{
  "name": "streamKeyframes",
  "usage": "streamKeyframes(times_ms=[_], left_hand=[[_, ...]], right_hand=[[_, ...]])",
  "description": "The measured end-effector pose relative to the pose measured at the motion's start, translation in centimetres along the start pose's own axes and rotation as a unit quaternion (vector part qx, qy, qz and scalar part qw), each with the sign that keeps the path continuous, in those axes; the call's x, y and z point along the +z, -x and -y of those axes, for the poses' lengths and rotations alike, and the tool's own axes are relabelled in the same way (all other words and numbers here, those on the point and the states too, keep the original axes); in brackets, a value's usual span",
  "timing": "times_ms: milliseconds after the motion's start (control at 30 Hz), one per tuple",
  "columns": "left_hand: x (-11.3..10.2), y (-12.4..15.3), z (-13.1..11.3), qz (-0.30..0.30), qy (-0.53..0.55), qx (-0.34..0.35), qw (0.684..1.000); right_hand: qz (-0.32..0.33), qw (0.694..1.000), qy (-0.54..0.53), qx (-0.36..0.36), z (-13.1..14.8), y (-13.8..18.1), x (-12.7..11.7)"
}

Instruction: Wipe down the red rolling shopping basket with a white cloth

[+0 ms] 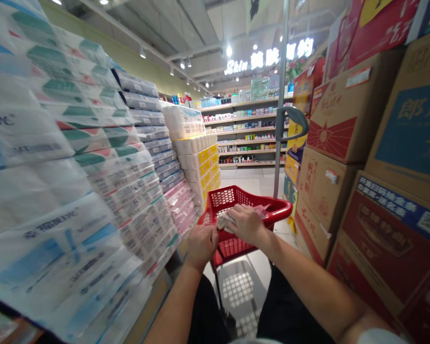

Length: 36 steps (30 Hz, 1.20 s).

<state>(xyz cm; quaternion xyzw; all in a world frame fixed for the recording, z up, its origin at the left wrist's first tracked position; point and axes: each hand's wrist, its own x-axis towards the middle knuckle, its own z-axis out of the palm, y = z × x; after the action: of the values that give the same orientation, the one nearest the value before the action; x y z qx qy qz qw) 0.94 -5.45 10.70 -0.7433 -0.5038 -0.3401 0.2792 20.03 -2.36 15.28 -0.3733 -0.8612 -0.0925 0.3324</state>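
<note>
A red plastic shopping cart (232, 251) with a perforated basket stands directly in front of me. My left hand (202, 244) is closed around the cart's near left edge; the gripped part is mostly covered by the fingers. Over the basket, my right hand (246, 223) has its fingers curled on a crumpled whitish cloth (224, 221). The cloth touches or nearly touches the left hand's fingertips. Behind the right hand lies a pinkish item (262, 210), partly hidden, near the cart's red right rim (283, 210).
Stacked packs of tissue paper (129, 186) wall the left side. Cardboard cartons (340, 110) pile up on the right. A grey metal post (278, 157) with a curved arm rises beyond the cart. Shelves of small products (247, 126) line the back, across a tiled floor (252, 184).
</note>
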Motion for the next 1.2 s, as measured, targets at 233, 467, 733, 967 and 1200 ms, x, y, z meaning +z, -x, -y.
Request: streamKeyframes(times_ms=[233,467,733,967,1200], left_hand=[[0.8,-1.1,0.8,0.009,0.013,-0.035,0.999],[2.0,-1.9,1.4,0.028,0.025,-0.056,0.998],[1.3,-1.1,1.4,0.03,0.028,-0.058,0.997],[1.0,-0.9,1.0,0.027,0.014,-0.072,0.997],[0.9,-0.4,1.0,0.009,0.013,-0.065,0.998]], right_hand=[[0.108,0.986,-0.113,-0.06,-2.1,-3.1,1.0],[0.212,0.961,-0.176,0.032,-4.3,-6.6,2.3],[0.206,0.944,-0.255,0.023,-3.9,-5.2,1.3],[0.109,0.982,-0.153,-0.011,-2.7,-4.1,0.7],[0.13,0.975,-0.172,0.056,-2.7,-3.4,0.7]])
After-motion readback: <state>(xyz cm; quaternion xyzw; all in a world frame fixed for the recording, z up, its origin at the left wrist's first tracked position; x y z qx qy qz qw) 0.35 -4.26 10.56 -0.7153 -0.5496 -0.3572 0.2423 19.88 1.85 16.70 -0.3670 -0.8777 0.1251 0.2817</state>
